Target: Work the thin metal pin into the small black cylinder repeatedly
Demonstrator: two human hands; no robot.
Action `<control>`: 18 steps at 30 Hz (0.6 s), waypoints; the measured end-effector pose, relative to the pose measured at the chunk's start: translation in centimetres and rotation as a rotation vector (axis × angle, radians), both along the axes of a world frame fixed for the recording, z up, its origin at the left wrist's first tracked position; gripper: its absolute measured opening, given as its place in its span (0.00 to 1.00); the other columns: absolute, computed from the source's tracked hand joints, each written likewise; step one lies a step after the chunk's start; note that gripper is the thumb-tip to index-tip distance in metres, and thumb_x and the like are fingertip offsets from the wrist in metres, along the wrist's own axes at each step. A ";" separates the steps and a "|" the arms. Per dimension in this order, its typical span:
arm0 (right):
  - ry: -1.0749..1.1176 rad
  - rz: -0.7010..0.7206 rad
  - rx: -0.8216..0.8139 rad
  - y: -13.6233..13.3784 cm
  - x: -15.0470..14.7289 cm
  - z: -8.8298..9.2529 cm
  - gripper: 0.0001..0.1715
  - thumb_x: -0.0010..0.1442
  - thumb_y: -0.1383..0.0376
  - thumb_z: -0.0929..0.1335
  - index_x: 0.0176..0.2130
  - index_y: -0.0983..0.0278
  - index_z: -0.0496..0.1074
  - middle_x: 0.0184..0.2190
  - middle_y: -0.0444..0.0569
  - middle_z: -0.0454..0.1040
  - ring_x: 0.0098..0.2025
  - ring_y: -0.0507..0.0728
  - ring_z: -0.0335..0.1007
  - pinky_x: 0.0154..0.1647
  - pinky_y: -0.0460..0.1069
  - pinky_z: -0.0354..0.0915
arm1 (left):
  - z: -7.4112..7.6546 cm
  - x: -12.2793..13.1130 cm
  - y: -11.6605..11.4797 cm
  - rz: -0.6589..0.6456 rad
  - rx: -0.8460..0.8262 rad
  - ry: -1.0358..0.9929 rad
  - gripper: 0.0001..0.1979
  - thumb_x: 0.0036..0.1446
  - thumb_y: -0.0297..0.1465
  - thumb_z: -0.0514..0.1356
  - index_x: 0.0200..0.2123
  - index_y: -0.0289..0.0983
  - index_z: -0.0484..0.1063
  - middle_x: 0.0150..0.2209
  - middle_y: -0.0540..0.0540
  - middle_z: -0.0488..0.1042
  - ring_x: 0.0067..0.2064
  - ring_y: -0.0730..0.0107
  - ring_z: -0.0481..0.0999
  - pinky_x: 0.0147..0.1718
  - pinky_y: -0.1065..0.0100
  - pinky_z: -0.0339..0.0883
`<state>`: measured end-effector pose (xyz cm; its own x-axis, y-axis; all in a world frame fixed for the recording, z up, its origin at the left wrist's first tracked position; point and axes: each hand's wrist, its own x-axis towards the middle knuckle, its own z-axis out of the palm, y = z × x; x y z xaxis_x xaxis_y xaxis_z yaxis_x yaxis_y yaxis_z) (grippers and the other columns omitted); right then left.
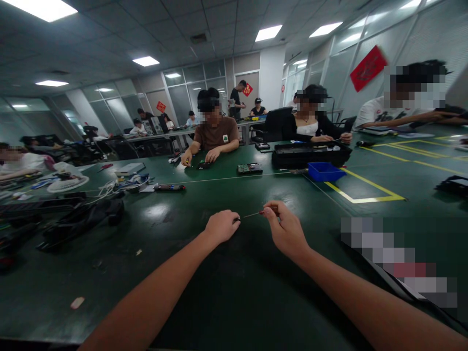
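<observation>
One screwdriver (261, 212) is clasped by the right hand (287, 231) over the tabletop (215, 191), pointed toward a small black part (237, 219) pinched in the left hand (221, 227), with the hands apart, and is best kept steady and in line with that part.

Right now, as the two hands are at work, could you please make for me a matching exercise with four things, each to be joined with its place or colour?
1. screwdriver
2. small dark piece
3. plastic bin
4. tape on the table

A. blue
B. in the right hand
C. yellow
D. at the left hand's fingers

Pairs: 1-B, 2-D, 3-A, 4-C
</observation>
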<state>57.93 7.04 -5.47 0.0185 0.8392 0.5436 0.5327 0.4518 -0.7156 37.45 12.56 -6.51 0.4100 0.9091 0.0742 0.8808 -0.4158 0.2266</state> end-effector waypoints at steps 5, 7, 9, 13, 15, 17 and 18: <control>0.009 0.007 -0.024 0.0 0.0 0.1 0.12 0.68 0.57 0.61 0.42 0.61 0.68 0.35 0.49 0.76 0.38 0.59 0.74 0.39 0.53 0.65 | 0.8 -2.2 1.0 0.129 -0.200 -0.503 0.13 0.58 0.35 0.58 0.42 0.37 0.77 0.39 0.42 0.78 0.30 0.68 0.75 0.33 0.66 0.66; 0.011 0.012 -0.032 0.0 0.0 0.1 0.12 0.69 0.57 0.60 0.43 0.60 0.68 0.35 0.49 0.76 0.38 0.59 0.74 0.39 0.53 0.65 | 1.2 -3.9 1.2 0.207 -0.293 -0.759 0.14 0.56 0.34 0.58 0.45 0.36 0.75 0.38 0.43 0.77 0.26 0.72 0.72 0.27 0.69 0.63; 0.011 0.015 -0.040 0.0 0.1 0.1 0.12 0.68 0.57 0.60 0.43 0.61 0.68 0.36 0.50 0.76 0.39 0.60 0.74 0.39 0.53 0.66 | 1.7 -6.0 1.2 0.295 -0.373 -1.017 0.15 0.56 0.32 0.58 0.46 0.36 0.73 0.36 0.44 0.75 0.24 0.74 0.69 0.21 0.72 0.56; -0.007 0.017 -0.062 0.1 0.1 0.1 0.13 0.68 0.57 0.60 0.42 0.61 0.69 0.36 0.50 0.76 0.39 0.60 0.74 0.38 0.54 0.66 | 3.1 -11.6 0.4 0.492 -0.431 -1.477 0.07 0.56 0.29 0.57 0.38 0.34 0.70 0.29 0.49 0.68 0.23 0.74 0.67 0.17 0.74 0.54; -0.011 0.020 -0.064 0.2 0.1 0.0 0.14 0.68 0.56 0.60 0.42 0.61 0.69 0.37 0.50 0.77 0.39 0.60 0.74 0.39 0.54 0.66 | 3.9 -14.8 -0.5 0.598 -0.363 -1.565 0.04 0.58 0.29 0.56 0.34 0.34 0.68 0.27 0.50 0.66 0.22 0.74 0.65 0.17 0.74 0.55; -0.008 0.021 -0.060 0.4 0.1 -0.2 0.14 0.68 0.56 0.60 0.42 0.61 0.69 0.37 0.50 0.77 0.39 0.60 0.74 0.40 0.54 0.66 | 4.7 -18.3 -1.6 0.699 -0.246 -1.575 0.03 0.59 0.27 0.55 0.33 0.34 0.67 0.26 0.50 0.66 0.22 0.74 0.65 0.18 0.74 0.57; -0.006 0.021 -0.059 0.5 0.1 -0.2 0.14 0.68 0.56 0.60 0.42 0.61 0.70 0.37 0.50 0.77 0.39 0.60 0.74 0.40 0.54 0.66 | 5.1 -20.0 -2.2 0.733 -0.208 -1.571 0.03 0.59 0.26 0.54 0.34 0.34 0.67 0.26 0.50 0.67 0.22 0.74 0.65 0.19 0.74 0.59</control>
